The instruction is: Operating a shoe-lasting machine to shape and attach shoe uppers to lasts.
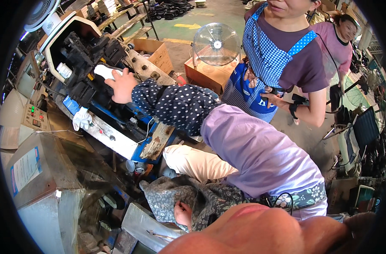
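My right arm, in a dark dotted oversleeve, reaches over a machine with black clamping parts (81, 55). At its end my right hand (122, 86) has its fingers spread, close beside a smooth white shoe-shaped piece (105, 71) among the clamps. Whether the fingertips touch the piece, I cannot tell. Low in the picture, my left hand (183, 214) shows only in part, below a dark floral sleeve (169, 197). Its fingers look curled in, and what they hold, if anything, is hidden. A white glove (82, 119) lies on the machine's front edge.
A control panel (35, 117) with lit buttons and a metal cabinet (49, 169) stand at the left. Beyond the machine are cardboard boxes (157, 54) and a round fan (217, 44). A person in a checked apron (260, 55) stands close by; another person (344, 46) is behind.
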Tool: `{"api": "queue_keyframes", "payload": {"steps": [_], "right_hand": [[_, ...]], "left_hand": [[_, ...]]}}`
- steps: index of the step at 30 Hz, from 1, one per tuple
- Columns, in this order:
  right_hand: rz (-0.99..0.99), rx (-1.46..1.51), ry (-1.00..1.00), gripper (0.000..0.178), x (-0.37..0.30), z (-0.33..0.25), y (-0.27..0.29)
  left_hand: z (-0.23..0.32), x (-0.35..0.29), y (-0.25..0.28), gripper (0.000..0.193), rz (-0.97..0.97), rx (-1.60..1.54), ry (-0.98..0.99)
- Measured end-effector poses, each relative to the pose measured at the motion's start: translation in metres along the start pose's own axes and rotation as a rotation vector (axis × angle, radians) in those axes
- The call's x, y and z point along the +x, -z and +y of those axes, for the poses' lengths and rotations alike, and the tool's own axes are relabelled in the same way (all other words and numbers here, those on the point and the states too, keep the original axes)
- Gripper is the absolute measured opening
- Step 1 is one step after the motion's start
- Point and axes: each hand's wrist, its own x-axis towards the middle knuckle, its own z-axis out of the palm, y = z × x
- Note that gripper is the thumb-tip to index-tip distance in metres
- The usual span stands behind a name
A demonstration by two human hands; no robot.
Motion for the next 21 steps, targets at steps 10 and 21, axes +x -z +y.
{"api": "queue_keyframes", "payload": {"steps": [10,21], "right_hand": [[-0.238,0.125,-0.154,0.090,-0.022,0.007,0.009],[0.172,0.293,0.172,0.081,-0.078,0.041,0.006]], "left_hand": [[0.047,0.008,0.052,0.016,-0.105,-0.073,0.205],[0.132,0.042,0.091,0.015,-0.105,-0.239,0.302]]}}
